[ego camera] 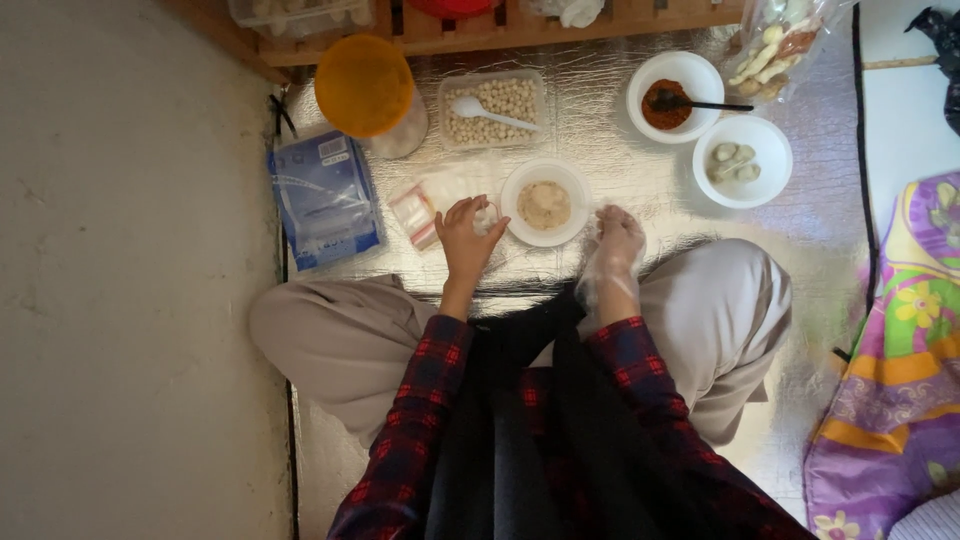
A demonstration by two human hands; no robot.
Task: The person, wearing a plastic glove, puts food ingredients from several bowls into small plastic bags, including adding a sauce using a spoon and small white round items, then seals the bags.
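Dough-coloured filling sits in a small white bowl [545, 203] on the silvery mat [620, 185], straight in front of the seated person's crossed legs, and everything else can be placed from that bowl. Just left of it, touching its rim or nearly so, the left hand [466, 238] is bare and curled, fingertips pinching a small pale piece [486, 216] that looks like a wrapper or a bit of dough; I cannot tell which. Just right of the bowl the right hand [615, 240], in a thin clear glove, rests on the mat with its fingers loosely bunched, holding nothing that I can see.

Behind the bowl lies a clear tub of pale round balls [492, 108] with a white spoon in it. Behind and to the left stands a jar with an orange lid [366, 88], and further left a blue packet [325, 198]. Between the packet and the bowl lie small clear sachets [414, 213]. Behind and to the right are a white bowl of red-brown powder [674, 95] with a dark spoon, and another white bowl holding a few pale shaped pieces [742, 160].

From where I stand, the risk is crowding. The left wrist hangs close over the bowl's rim, so a careless lift could tip it. The loose glove could drag filling onto the mat. The pinched piece looks soft and might tear if squeezed.
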